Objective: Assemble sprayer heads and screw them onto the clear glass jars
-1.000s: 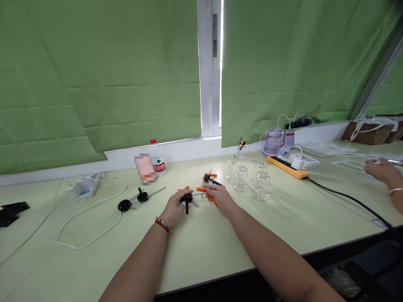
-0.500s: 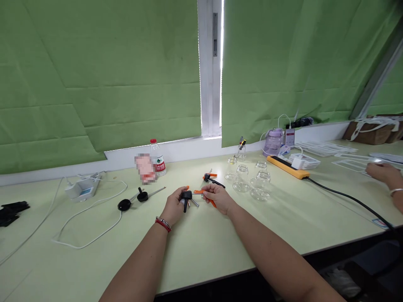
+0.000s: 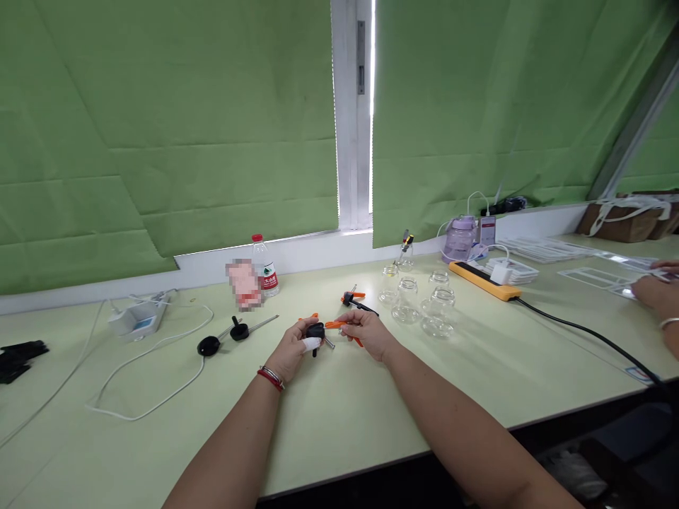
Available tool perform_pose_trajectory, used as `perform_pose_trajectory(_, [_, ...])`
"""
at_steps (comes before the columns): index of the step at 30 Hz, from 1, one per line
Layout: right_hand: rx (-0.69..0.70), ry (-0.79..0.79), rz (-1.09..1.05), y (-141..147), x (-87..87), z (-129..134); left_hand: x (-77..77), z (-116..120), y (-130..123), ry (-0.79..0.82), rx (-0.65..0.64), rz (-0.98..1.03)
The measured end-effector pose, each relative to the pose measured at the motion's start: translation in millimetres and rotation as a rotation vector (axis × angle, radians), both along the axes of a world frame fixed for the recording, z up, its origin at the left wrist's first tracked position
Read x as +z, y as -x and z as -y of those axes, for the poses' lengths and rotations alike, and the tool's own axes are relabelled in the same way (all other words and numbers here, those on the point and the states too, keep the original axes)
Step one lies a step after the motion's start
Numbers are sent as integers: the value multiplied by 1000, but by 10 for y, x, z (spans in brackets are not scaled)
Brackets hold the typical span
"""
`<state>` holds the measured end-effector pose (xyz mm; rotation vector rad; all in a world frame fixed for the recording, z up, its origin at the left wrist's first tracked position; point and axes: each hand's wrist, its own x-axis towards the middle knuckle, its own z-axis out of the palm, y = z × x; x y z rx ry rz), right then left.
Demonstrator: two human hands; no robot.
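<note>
My left hand, its thumb wrapped in white, is closed around a black round cap-like part with a black peg and a metal rod sticking out. An orange tip shows beyond its fingers. Pinched in my right hand is an orange flat piece, which meets the cap's side between the two hands. Just behind lies a similar black assembly with orange parts. Two black round parts with metal rods, one and another, rest to the left.
Several clear glass jars stand right of my hands. Farther right are an orange power strip, a purple bottle and another person's hand. A red-capped water bottle is at the back; a white cable loops on the left.
My left hand has turned the black cap part, so its wrapped thumb now shows across the front. My right hand is nearly still. The other person's hand has shifted right.
</note>
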<state>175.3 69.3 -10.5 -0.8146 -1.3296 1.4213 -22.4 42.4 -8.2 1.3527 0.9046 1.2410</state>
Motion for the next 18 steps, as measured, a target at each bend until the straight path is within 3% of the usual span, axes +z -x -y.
perform_pose_trajectory(5, [17, 8, 5, 9, 16, 26, -47, -26, 6, 66, 27, -92])
perform_pose_trajectory(13, [26, -14, 39, 18, 5, 40, -15, -2, -3, 38, 18, -169])
perform_pose_trajectory(18, [-48, -164, 241, 17, -17, 26, 4, 13, 5, 20, 15, -191])
